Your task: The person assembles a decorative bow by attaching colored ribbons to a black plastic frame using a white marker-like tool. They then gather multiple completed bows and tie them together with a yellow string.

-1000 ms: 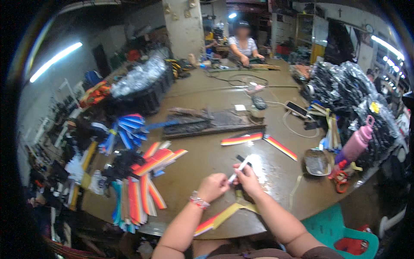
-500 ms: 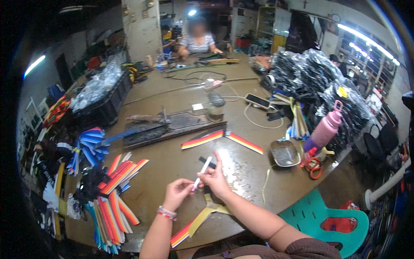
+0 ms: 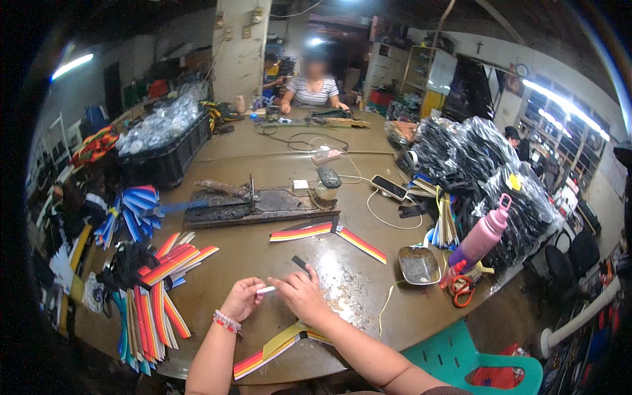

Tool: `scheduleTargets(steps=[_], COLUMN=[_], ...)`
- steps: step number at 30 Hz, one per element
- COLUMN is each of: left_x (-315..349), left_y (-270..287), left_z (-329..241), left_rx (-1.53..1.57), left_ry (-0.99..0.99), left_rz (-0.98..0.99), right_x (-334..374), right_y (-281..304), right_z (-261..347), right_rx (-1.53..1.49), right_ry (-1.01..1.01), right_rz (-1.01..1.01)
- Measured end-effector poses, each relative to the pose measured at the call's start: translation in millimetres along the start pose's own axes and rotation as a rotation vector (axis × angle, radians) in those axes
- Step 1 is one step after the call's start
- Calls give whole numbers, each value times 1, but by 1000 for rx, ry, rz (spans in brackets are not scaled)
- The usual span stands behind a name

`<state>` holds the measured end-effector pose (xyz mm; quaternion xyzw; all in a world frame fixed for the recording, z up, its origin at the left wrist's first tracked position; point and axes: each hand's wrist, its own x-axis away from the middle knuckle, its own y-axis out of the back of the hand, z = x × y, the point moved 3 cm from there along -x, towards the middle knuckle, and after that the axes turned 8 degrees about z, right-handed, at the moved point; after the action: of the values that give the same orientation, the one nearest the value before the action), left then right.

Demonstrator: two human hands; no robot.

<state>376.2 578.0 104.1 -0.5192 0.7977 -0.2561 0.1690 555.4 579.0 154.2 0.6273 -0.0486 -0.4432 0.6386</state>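
Note:
A short, narrow white strip (image 3: 266, 289) is held level between my two hands over the table. One end is pinched in the fingers of my left hand (image 3: 241, 301), which has a beaded bracelet at the wrist. The bent fingers of my right hand (image 3: 303, 296) close on the other end, its thumb mostly hidden. A small black strip (image 3: 300, 264) shows just beyond the right fingertips. Below my hands lies a bent striped band (image 3: 282, 342) with a yellow layer and black at its fold. Another V-shaped striped band (image 3: 303, 232) lies farther off.
Striped strips (image 3: 158, 309) and blue bundles (image 3: 137, 209) are heaped at left. A dark board (image 3: 283, 205) holds a jar (image 3: 327, 187). On the right are a metal tin (image 3: 419, 266), orange scissors (image 3: 462, 291), a pink bottle (image 3: 482, 236) and a phone (image 3: 389, 187). A person sits opposite.
The white strip has gone from upright to nearly level, and less of it shows. Both hands have moved left in the picture, the right now bent over the strip. The view has tilted up.

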Motion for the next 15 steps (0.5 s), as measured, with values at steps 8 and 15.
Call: scheduleTargets(steps=[8,15], left_x=[-2,-9], left_y=[-3,7], left_z=[16,17], left_rx=[105,-164], left_ry=[-143,-156], left_rz=[-51,-82], right_x=[15,8], right_y=[-27,-28], right_z=[0,-7], right_rx=[-1237,-1417], right_ry=[-502,-520], right_rz=[366,329])
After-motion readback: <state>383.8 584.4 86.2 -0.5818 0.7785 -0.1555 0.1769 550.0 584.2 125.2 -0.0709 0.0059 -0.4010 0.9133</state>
